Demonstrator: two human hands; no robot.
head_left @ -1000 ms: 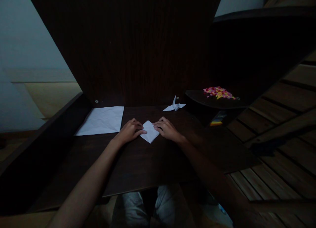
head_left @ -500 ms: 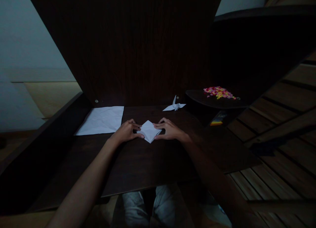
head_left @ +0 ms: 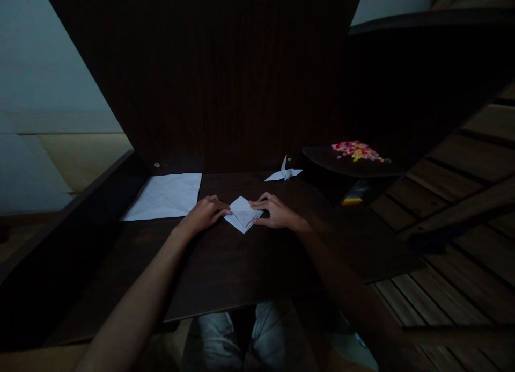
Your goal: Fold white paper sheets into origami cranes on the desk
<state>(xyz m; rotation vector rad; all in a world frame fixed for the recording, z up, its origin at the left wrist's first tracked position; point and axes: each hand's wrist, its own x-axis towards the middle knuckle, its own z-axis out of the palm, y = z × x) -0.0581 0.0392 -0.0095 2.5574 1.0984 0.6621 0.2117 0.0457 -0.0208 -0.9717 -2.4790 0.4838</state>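
A small white paper (head_left: 242, 211), folded into a diamond, lies on the dark wooden desk between my hands. Its top layer is lifted at the near corner, so the layers beneath show along the lower edges. My left hand (head_left: 207, 211) grips the left corner, thumb and fingers closed together. On the right corner, my right hand (head_left: 276, 210) pinches the paper, with its fingers on top and the thumb by the lower right edge. Behind the right hand stands a folded white paper crane (head_left: 285, 173), its wings spread.
A creased white sheet (head_left: 167, 196) lies flat at the back left. Many small pink, red and yellow pieces (head_left: 358, 151) are heaped on a corner shelf (head_left: 350, 168) at right. Beneath it is an item with a yellow-orange edge (head_left: 352, 201). A raised side board (head_left: 72, 211) borders the desk's left.
The near corner of the paper's top layer has come up off the layers below. My left thumb has moved up from the lower left edge toward the left corner.
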